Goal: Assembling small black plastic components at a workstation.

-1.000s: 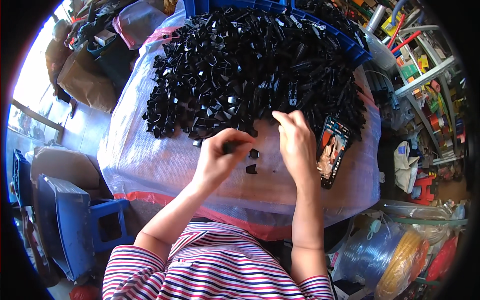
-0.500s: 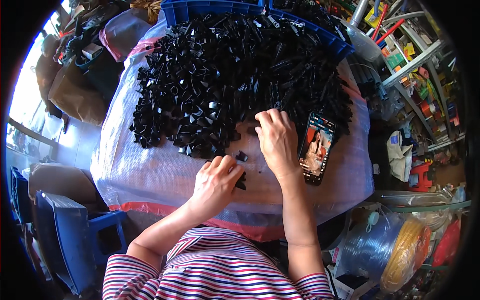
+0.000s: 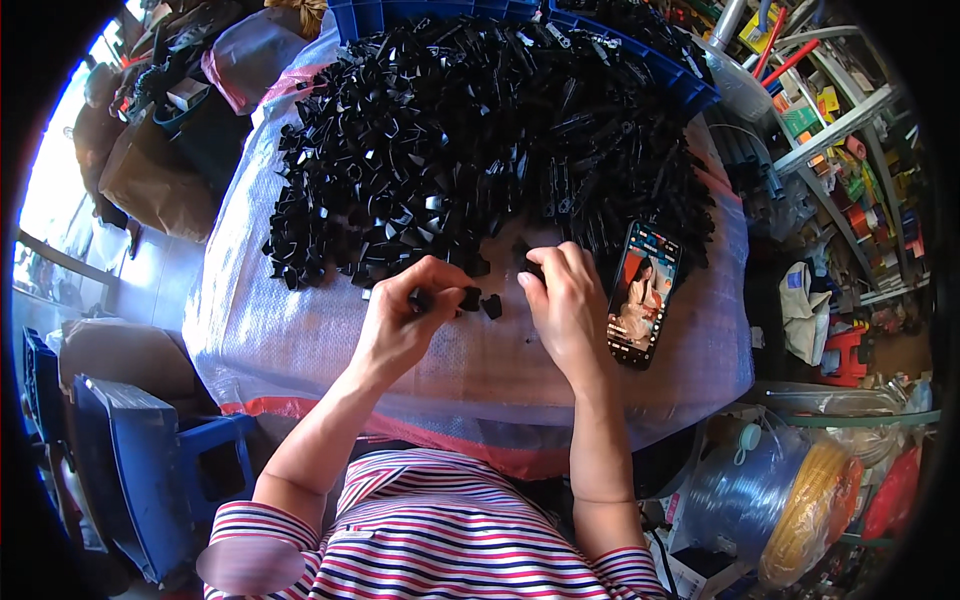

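Black, glossy plastic parts make a broad heap (image 3: 430, 150) across the upper middle of the frame, many small and angular at the left, longer and narrower toward the right. They lie on a desk (image 3: 480, 375) covered in whitish woven plastic sheeting (image 3: 235, 320) with a red border along its lower edge.

My left hand (image 3: 408, 308), at the centre, is curled, its thumb and fingers clamped on a small black plastic piece (image 3: 470, 298); another dark bit (image 3: 421, 299) shows inside the curl. Just to the right of those fingertips is a loose black angular piece (image 3: 492, 306); I cannot tell whether they touch.

My right hand (image 3: 566, 302), right of centre, has thumb and forefinger together on a short black part (image 3: 531, 266), just below the heap. Beside it lies a black smartphone with a lit screen (image 3: 637, 300). Blue plastic crates (image 3: 665, 72) border the heap at the top.
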Action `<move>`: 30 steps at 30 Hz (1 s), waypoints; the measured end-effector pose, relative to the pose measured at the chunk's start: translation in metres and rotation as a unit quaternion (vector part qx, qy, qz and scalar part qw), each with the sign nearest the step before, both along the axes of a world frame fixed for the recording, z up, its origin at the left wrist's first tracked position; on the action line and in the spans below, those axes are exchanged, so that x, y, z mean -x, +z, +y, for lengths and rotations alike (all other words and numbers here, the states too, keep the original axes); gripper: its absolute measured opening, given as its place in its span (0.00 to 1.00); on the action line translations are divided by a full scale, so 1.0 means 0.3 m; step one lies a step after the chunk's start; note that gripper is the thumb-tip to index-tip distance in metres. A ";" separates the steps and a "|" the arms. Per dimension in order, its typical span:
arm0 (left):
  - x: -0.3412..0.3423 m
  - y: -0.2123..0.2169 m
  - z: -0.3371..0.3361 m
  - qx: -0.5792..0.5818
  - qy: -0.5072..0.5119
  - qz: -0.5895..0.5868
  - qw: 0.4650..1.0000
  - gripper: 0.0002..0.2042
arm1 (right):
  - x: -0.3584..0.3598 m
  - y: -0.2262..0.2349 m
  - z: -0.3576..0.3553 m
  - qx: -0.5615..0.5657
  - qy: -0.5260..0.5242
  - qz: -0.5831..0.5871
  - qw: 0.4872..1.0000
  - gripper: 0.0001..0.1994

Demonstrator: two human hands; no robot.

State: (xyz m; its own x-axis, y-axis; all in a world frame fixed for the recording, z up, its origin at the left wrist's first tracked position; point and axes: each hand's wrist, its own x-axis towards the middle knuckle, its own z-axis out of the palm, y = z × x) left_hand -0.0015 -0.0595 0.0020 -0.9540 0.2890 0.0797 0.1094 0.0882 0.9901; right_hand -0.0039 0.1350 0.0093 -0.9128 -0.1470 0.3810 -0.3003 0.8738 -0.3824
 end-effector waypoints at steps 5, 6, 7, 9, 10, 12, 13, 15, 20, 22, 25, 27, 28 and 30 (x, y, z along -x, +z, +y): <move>-0.003 -0.006 0.027 -0.059 0.007 -0.042 0.997 0.04 | -0.084 -0.002 -0.022 0.342 0.041 -0.093 0.934 0.10; -0.005 -0.002 0.037 -0.093 0.004 -0.069 0.993 0.04 | -0.098 0.006 -0.021 0.355 0.045 -0.118 0.926 0.12; -0.007 -0.003 0.042 -0.093 0.006 -0.070 0.993 0.04 | -0.118 0.019 -0.033 0.375 0.047 -0.106 0.920 0.13; -0.011 -0.003 0.047 -0.106 -0.033 -0.078 0.991 0.04 | -0.149 0.037 -0.053 0.417 0.064 -0.126 0.898 0.16; -0.013 0.000 0.049 -0.106 -0.029 -0.077 0.991 0.04 | -0.151 0.045 -0.073 0.401 0.078 -0.090 0.908 0.17; -0.016 0.018 0.061 -0.176 -0.048 -0.123 0.975 0.05 | -0.143 0.030 -0.068 0.285 0.086 -0.028 0.954 0.16; -0.017 0.021 0.063 -0.211 -0.057 -0.146 0.965 0.06 | -0.142 0.019 -0.073 0.274 0.077 0.000 0.959 0.16; -0.023 0.013 0.060 -0.225 -0.060 -0.172 0.957 0.07 | -0.152 0.003 -0.092 0.292 0.071 0.009 0.954 0.16; -0.039 -0.015 0.086 -0.364 -0.024 -0.308 0.879 0.05 | -0.169 0.011 -0.098 0.302 0.067 0.010 0.951 0.15; -0.034 -0.009 0.076 -0.348 -0.028 -0.310 0.884 0.04 | -0.193 -0.001 -0.070 0.407 0.065 -0.052 0.910 0.14; -0.031 -0.008 0.077 -0.331 0.018 -0.268 0.905 0.05 | -0.226 -0.008 -0.028 0.483 0.028 -0.107 0.869 0.15; -0.031 -0.012 0.084 -0.329 0.017 -0.258 0.908 0.05 | -0.218 0.009 -0.028 0.373 0.022 -0.053 0.926 0.12; -0.033 -0.012 0.087 -0.320 0.019 -0.249 0.914 0.05 | -0.221 0.013 -0.032 0.372 0.022 -0.053 0.926 0.12; -0.038 -0.014 0.090 -0.312 0.023 -0.241 0.919 0.05 | -0.233 0.017 -0.050 0.362 -0.012 -0.074 0.929 0.10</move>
